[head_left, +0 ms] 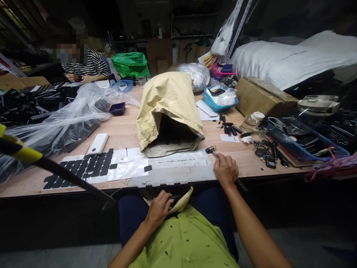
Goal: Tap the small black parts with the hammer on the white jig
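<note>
Head view: the slim tool [214,152] lies slanted near the tabletop [122,130] edge. Its black-and-yellow end points away and left, and its long axis runs back under the right hand [225,171], which is closed over it, knuckles up. The left hand [158,208] rests in the lap, curled around a small dark piece [174,199]. A tan sack [167,104] gapes open just beyond, with a grey strip [173,175] before it.

The right hand [225,170] is covering most of a small tool [211,149], leaving only its metal tip showing beyond the fingers [220,162]. The left hand [158,208] is curling over a dark object [175,199], keeping its shape and the grip impossible to tell.
</note>
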The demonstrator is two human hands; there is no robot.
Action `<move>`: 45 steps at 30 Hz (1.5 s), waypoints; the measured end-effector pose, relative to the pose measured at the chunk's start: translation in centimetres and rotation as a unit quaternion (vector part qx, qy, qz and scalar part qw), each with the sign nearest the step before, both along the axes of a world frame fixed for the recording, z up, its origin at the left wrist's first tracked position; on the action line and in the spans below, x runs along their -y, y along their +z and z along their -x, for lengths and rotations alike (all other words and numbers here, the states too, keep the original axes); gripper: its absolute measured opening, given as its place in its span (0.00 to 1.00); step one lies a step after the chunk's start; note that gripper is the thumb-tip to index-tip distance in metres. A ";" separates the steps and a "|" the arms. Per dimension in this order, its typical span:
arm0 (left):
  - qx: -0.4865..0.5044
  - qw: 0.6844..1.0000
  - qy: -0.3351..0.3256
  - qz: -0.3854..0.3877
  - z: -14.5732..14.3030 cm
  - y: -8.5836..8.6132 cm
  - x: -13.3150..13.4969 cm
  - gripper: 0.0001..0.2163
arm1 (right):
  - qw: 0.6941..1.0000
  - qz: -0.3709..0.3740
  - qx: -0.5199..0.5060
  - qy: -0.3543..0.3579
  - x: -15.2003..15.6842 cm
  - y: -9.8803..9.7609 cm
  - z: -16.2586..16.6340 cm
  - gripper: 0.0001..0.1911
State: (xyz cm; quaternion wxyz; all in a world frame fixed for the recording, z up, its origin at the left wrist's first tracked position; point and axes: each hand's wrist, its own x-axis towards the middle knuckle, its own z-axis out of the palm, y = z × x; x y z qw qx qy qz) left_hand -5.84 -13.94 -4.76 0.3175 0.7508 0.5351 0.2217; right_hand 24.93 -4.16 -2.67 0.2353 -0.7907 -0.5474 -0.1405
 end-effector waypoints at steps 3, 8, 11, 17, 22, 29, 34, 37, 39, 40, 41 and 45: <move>-0.046 0.998 0.019 0.028 -0.4 -0.7 0.3 0.11 | 1.000 0.001 0.005 -0.001 0.0 0.0 0.0 0.14; 0.005 0.998 -0.059 0.001 -2.0 3.4 -4.0 0.06 | 1.000 0.000 0.011 -0.001 0.0 0.0 -0.1 0.14; -0.033 0.994 0.008 -0.104 -2.1 6.6 -10.6 0.11 | 1.000 0.003 0.004 0.001 0.1 0.0 0.0 0.14; -0.221 0.962 0.036 -0.158 -1.4 8.5 -22.0 0.17 | 1.000 -0.002 0.014 -0.001 0.2 0.1 0.2 0.14; -0.325 0.932 -0.015 -0.159 -1.5 8.6 -23.7 0.16 | 1.000 0.008 0.019 -0.008 0.3 0.2 0.5 0.14; -0.288 0.918 -0.032 -0.271 -2.8 9.4 -19.5 0.14 | 0.999 0.022 0.033 -0.011 0.4 0.4 0.7 0.14; -0.239 0.926 -0.153 -0.251 -6.6 8.2 -15.3 0.09 | 0.999 0.030 0.035 -0.010 0.3 0.5 0.8 0.14; -0.210 0.942 -0.172 -0.198 -8.1 7.0 -14.6 0.07 | 0.999 0.032 0.032 -0.009 0.2 0.6 0.8 0.14; -0.171 0.960 -0.149 -0.164 -8.2 6.1 -14.7 0.07 | 0.999 0.033 0.029 -0.006 0.2 0.6 0.9 0.15; -0.147 0.969 -0.132 -0.150 -8.1 5.6 -14.8 0.08 | 0.999 0.033 0.026 -0.003 0.2 0.6 0.9 0.15; -0.122 0.976 -0.116 -0.140 -7.8 5.2 -14.8 0.08 | 0.999 0.034 0.024 -0.002 0.2 0.6 1.0 0.15; -0.033 0.990 -0.070 -0.116 -6.8 3.8 -14.8 0.09 | 0.999 0.035 0.006 -0.001 0.1 0.8 1.0 0.14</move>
